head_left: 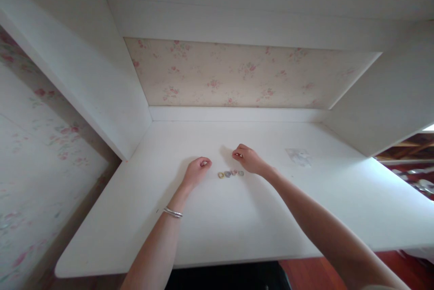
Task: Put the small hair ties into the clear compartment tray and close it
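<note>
Several small ring-shaped pieces lie side by side in a short row on the white desk, among them a yellowish ring, a grey ring and a pinkish ring. Just left of the row is my left hand, thumb and fingertips pinched together. My right hand hovers above and to the right of the row, its fingers also curled into a pinch. Whatever either pinch may hold is too small to make out. A silver bangle circles my left wrist.
A crumpled clear plastic bag lies on the desk to the right. White side panels and an overhead shelf enclose the desk, with floral wallpaper behind. A dark seat shows below the front edge.
</note>
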`<state>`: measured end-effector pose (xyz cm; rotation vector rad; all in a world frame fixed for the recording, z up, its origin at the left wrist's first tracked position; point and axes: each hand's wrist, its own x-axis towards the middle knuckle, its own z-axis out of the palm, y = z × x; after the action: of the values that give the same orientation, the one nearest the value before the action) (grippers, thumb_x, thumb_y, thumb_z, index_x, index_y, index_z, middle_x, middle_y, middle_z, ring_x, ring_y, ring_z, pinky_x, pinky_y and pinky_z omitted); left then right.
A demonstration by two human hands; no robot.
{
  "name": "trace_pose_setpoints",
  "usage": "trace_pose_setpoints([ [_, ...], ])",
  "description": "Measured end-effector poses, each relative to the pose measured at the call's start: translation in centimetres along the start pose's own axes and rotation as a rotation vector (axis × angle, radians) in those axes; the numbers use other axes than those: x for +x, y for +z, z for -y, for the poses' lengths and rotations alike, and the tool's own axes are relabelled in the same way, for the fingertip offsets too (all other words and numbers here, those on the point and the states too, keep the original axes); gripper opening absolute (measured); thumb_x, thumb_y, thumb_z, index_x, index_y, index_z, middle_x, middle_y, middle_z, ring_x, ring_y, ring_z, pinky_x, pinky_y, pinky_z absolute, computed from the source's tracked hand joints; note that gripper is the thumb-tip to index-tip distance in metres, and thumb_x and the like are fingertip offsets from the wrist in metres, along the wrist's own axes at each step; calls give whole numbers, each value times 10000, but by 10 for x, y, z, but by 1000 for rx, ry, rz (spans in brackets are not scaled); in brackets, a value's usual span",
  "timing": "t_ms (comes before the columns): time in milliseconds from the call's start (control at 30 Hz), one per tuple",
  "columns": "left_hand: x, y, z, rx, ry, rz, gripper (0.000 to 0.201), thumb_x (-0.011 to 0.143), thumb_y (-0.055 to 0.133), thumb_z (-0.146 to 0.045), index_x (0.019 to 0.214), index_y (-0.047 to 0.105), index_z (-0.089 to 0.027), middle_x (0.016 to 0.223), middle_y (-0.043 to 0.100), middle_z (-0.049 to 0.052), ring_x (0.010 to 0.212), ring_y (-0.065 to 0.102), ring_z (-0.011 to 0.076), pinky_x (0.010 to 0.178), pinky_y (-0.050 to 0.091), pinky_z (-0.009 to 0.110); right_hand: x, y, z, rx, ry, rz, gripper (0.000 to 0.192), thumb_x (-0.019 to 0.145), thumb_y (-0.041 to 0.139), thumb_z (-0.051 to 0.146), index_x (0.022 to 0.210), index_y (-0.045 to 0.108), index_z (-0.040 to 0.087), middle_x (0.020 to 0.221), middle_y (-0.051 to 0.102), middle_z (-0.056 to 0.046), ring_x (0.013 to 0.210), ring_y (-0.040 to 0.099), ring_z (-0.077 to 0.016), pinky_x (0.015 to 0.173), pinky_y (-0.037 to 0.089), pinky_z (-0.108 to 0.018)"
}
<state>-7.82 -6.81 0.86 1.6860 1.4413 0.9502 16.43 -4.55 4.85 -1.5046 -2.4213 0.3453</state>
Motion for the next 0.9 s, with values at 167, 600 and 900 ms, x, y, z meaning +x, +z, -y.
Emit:
trace_pose_setpoints([
  [167, -1, 0, -2, 13, -22, 17, 308, 780, 510, -426, 873, 676, -184, 671, 613, -4, 605, 526, 132, 560, 364, 222, -54, 12, -3, 125, 29, -96, 232, 916, 414, 263, 898, 636, 197, 924, 569, -47, 779, 556, -126, 719, 412, -237],
  [600, -1, 2, 2, 42, 14, 2, 321, 788, 505, -441, 886, 670, -183, 705, 634, 6, 644, 561, 146, 601, 387, 239, -77, 24, 1, 90, 82, -107, 275, 933, 377, 295, 943, 644, 230, 963, 579, -41, 812, 589, -141, 759, 451, -264],
  [900, 0, 2, 3, 40, 18, 13, 311, 799, 508, -433, 895, 670, -185, 734, 648, 11, 656, 568, 142, 621, 405, 236, -76, 28, 0, 60, 97, -108, 294, 928, 381, 299, 1026, 652, 241, 986, 585, -45, 807, 592, -144, 761, 457, -271],
])
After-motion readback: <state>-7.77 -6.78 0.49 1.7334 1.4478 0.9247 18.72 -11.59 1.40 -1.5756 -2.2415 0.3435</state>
